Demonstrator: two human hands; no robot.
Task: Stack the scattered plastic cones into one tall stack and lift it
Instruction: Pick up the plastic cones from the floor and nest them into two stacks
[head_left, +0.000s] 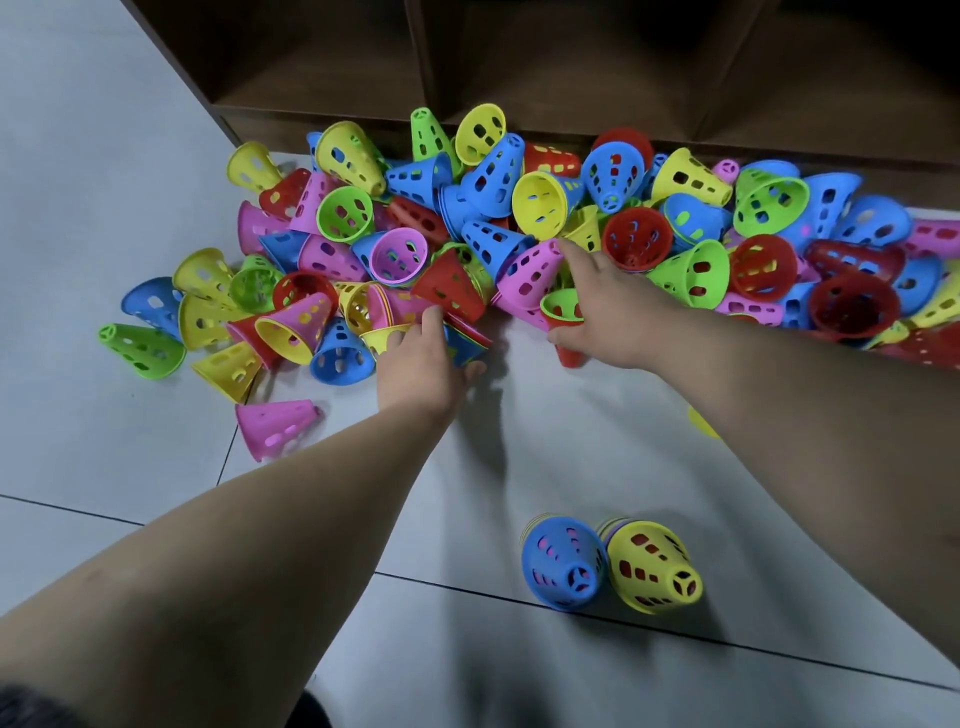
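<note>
Left hand (421, 364), reaching past the blue-topped stack (563, 564) and yellow-topped stack (654, 569) standing nearest on the floor (571, 447), is curling round a nested bundle (467, 347). Right hand (605, 312) is gripping a green-in-red pair (563, 314), with its forefinger stretching onto a pink cone (530, 267). Beyond, the loose pile (644, 234) is lying against the shelf unit (571, 78). These cones are probably handling light, thin and slick, so a grip around the wide rim looks safest.

- We see soft, even light on the pale floor (571, 441), with blurred shadows near us.
- We find the shelf (571, 62) dim, the cones (488, 234) sharp, edges bowed.
</note>
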